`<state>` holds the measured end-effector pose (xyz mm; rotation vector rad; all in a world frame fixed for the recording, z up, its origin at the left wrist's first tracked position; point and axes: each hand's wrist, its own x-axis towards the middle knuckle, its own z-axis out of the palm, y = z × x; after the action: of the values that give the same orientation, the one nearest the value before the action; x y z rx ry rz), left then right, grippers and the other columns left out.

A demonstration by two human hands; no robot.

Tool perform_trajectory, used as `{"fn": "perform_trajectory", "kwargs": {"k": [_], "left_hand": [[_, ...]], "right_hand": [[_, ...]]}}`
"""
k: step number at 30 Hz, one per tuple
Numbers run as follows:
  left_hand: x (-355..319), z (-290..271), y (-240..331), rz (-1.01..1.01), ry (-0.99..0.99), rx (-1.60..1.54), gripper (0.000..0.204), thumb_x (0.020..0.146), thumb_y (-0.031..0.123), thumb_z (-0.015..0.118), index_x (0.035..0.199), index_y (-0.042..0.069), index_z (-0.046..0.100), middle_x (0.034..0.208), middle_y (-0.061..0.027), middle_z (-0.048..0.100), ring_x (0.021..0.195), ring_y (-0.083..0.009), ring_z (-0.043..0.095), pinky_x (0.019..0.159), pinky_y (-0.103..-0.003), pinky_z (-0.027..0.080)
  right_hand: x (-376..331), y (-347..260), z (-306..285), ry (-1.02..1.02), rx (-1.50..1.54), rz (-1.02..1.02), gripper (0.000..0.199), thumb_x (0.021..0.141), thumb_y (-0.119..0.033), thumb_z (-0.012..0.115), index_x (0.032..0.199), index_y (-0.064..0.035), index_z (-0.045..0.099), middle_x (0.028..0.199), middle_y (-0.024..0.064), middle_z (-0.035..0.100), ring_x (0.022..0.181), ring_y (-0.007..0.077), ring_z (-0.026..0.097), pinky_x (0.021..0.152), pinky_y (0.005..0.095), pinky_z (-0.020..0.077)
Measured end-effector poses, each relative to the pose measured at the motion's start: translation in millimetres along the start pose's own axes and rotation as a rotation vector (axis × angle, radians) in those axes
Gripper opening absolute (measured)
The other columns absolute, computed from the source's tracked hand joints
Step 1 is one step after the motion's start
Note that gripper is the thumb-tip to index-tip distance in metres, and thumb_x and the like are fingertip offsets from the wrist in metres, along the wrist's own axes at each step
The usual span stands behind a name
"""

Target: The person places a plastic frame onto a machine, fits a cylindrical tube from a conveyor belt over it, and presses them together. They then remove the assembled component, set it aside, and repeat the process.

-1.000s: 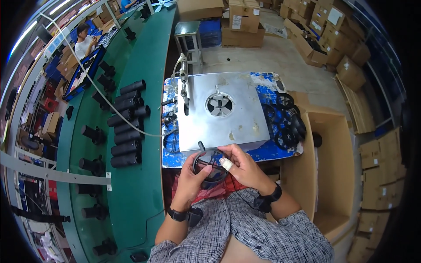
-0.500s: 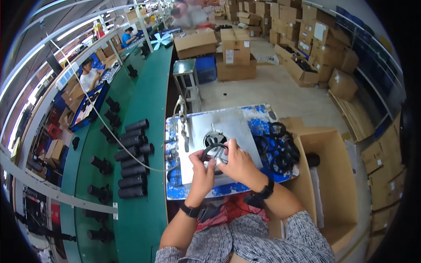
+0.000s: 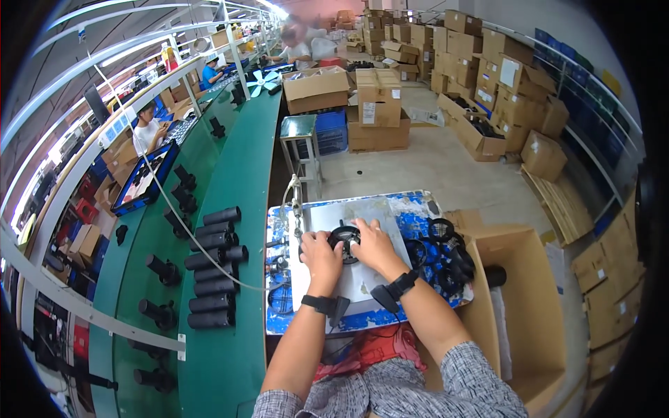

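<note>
A black plastic ring (image 3: 341, 230) with spokes inside lies at the round fixture in the metal plate (image 3: 362, 284). On its left side, my left hand (image 3: 322, 259) has its fingers curled at the rim, thumb toward the middle. My right hand (image 3: 377, 249) grips the opposite side in the same way. The fingers partly cover both ring and fixture, so how the ring sits there cannot be made out. Behind my left hand stands a metal toggle clamp (image 3: 297, 202), apart from the ring.
Black rings (image 3: 449, 254) are heaped on the blue worn table (image 3: 279, 324), right of the plate. An open carton (image 3: 533, 299) stands to the right. Black tubes (image 3: 212, 302) line the green bench (image 3: 240, 167) at left. A person (image 3: 148, 131) sits across the bench.
Both hands have moved forward with the black ring, from above the plate's near part onto the round fixture. My view has tilted up slightly.
</note>
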<state>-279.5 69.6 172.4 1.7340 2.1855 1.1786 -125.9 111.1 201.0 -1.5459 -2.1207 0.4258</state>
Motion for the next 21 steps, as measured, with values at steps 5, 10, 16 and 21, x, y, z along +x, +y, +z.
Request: {"fn": "perform_trajectory", "kwargs": {"k": [5, 10, 16, 21], "left_hand": [[-0.2, -31.9, -22.7, 0.170, 0.023, -0.049, 0.021, 0.098, 0.025, 0.073, 0.110, 0.007, 0.077, 0.115, -0.0144, 0.062, 0.110, -0.0369, 0.061, 0.093, -0.053, 0.046], [16.3, -68.9, -96.8, -0.037, 0.190, -0.407, 0.017, 0.099, 0.011, 0.070, 0.112, 0.001, 0.075, 0.110, -0.0094, 0.066, 0.095, -0.0204, 0.064, 0.083, -0.034, 0.053], [41.9, -59.1, -173.6, -0.652, 0.086, -0.992, 0.047, 0.106, 0.034, 0.068, 0.136, -0.002, 0.062, 0.110, -0.0095, 0.070, 0.097, -0.0185, 0.067, 0.074, -0.026, 0.047], [72.3, -54.3, -201.9, -0.926, -0.152, -1.098, 0.088, 0.109, 0.063, 0.049, 0.159, -0.008, 0.038, 0.143, -0.0231, 0.065, 0.115, -0.0321, 0.071, 0.078, -0.032, 0.047]], "right_hand": [[-3.3, 4.9, -9.0, -0.096, 0.014, -0.048, 0.070, 0.087, -0.041, 0.079, 0.143, -0.0047, 0.059, 0.134, 0.0247, 0.057, 0.110, 0.0472, 0.070, 0.096, 0.0538, 0.0581], [-9.3, -12.1, -16.7, -0.128, -0.105, -0.076, 0.087, 0.074, -0.050, 0.083, 0.137, 0.0059, 0.058, 0.134, 0.0210, 0.056, 0.110, 0.0414, 0.072, 0.097, 0.0507, 0.0599], [-3.7, -14.2, -23.2, -0.182, -0.117, -0.039, 0.102, 0.072, -0.061, 0.088, 0.143, 0.0041, 0.057, 0.135, 0.0228, 0.056, 0.114, 0.0445, 0.071, 0.097, 0.0504, 0.0590], [-11.4, -11.8, -16.8, -0.152, -0.066, -0.013, 0.102, 0.072, -0.062, 0.088, 0.146, 0.0004, 0.056, 0.136, 0.0215, 0.054, 0.116, 0.0440, 0.070, 0.100, 0.0501, 0.0580]]}}
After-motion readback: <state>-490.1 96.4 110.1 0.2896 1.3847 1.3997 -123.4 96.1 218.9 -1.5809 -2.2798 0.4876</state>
